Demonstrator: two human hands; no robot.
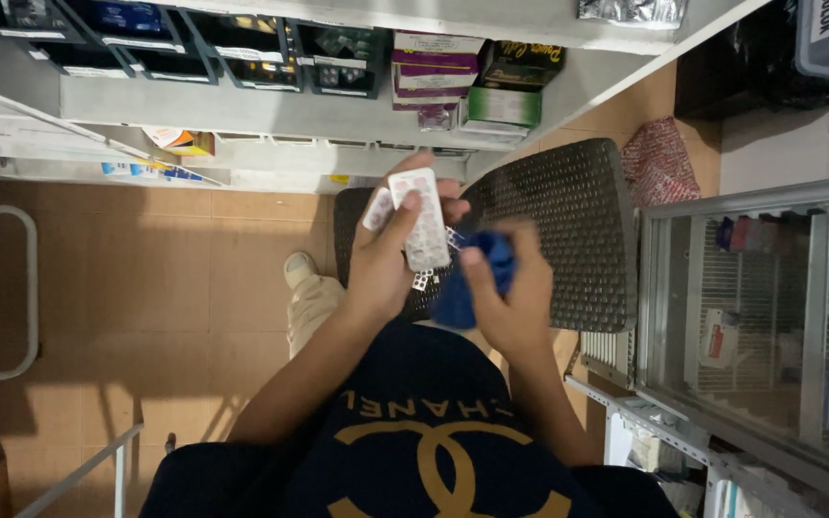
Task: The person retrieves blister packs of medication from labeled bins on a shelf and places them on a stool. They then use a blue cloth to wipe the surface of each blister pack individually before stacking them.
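Note:
My left hand (388,259) holds up a fan of white pill blister strips (420,217) in front of my chest, fingers wrapped around their lower ends. My right hand (513,293) is closed around a crumpled blue cloth (472,285) just to the right of the strips, nearly touching them. Both hands hover above a dark perforated mat (568,230) on the floor. My dark shirt with a gold emblem fills the bottom of the view.
White shelves (271,105) ahead carry dark bins and stacked medicine boxes (477,82). A glass display cabinet (769,307) stands at the right. A white metal rail (11,297) is at the left over brown floor tiles. My shoe (301,273) rests near the mat.

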